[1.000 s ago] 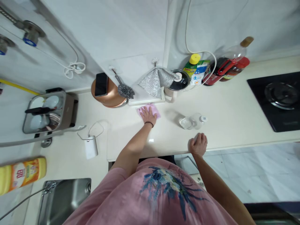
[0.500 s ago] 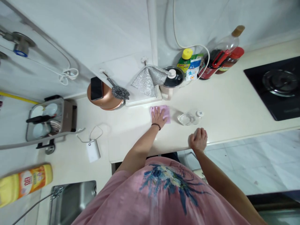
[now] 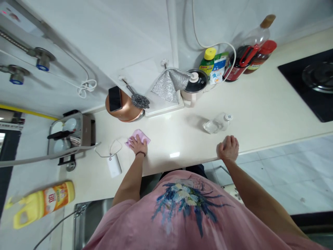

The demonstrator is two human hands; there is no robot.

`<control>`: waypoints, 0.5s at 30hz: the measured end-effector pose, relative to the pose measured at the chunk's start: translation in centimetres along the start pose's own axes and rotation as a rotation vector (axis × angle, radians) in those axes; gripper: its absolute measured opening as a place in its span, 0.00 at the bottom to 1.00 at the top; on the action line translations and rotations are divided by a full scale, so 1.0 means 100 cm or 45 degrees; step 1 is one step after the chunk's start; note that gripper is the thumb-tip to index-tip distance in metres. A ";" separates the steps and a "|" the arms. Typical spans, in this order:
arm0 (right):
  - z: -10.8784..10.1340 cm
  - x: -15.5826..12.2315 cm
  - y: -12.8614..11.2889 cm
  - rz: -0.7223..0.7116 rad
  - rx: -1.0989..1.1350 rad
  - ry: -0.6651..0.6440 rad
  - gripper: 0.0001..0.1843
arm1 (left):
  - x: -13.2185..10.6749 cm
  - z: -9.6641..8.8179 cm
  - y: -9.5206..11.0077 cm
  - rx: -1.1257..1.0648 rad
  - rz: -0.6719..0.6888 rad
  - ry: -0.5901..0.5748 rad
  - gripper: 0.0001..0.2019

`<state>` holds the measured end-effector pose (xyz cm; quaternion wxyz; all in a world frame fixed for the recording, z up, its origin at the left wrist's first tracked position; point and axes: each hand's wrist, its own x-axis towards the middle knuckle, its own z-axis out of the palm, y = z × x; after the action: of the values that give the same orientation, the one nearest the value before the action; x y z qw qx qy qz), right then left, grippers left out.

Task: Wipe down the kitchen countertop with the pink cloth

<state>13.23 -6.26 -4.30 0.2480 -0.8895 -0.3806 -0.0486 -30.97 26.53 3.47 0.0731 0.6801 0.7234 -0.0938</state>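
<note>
My left hand [image 3: 138, 145] lies flat with fingers spread on a folded pink cloth [image 3: 141, 134], pressing it against the cream countertop [image 3: 179, 135]. A dark beaded bracelet circles that wrist. Toward the right, my right hand [image 3: 229, 148] rests as a closed fist at the counter's front edge, and no object shows in it. Just beyond the fist, a clear bottle with a white cap [image 3: 218, 123] lies on its side, apart from the hand.
Left of the cloth are a white power bank [image 3: 113, 166] with a cord, a dish rack [image 3: 85, 133] and a sink [image 3: 91, 218]. Along the wall stand a copper-coloured pot [image 3: 127, 110], a lidded cooker [image 3: 194, 95] and several bottles. A black stove [image 3: 309, 83] is at right.
My left hand has slid the pink cloth leftward along the counter, from below the hanging silver cloth to near the power bank. My right fist stays by the bottle; the view has shifted slightly.
</note>
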 end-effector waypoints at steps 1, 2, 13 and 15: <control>0.000 0.000 0.000 0.001 -0.001 0.010 0.37 | -0.004 0.002 -0.006 0.005 -0.024 0.013 0.38; 0.000 0.000 -0.001 0.001 -0.002 0.020 0.37 | -0.009 0.005 -0.008 0.006 -0.047 0.028 0.38; -0.001 0.001 -0.003 0.020 -0.029 0.007 0.38 | -0.099 0.037 0.155 -0.059 0.663 -0.112 0.40; -0.001 0.001 -0.003 0.015 -0.037 0.008 0.37 | -0.124 0.043 0.190 -0.105 0.942 -0.156 0.41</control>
<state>13.10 -6.10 -4.04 0.2365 -0.8952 -0.3737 -0.0556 -11.27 14.54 1.45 0.1725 0.8851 0.4262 -0.0726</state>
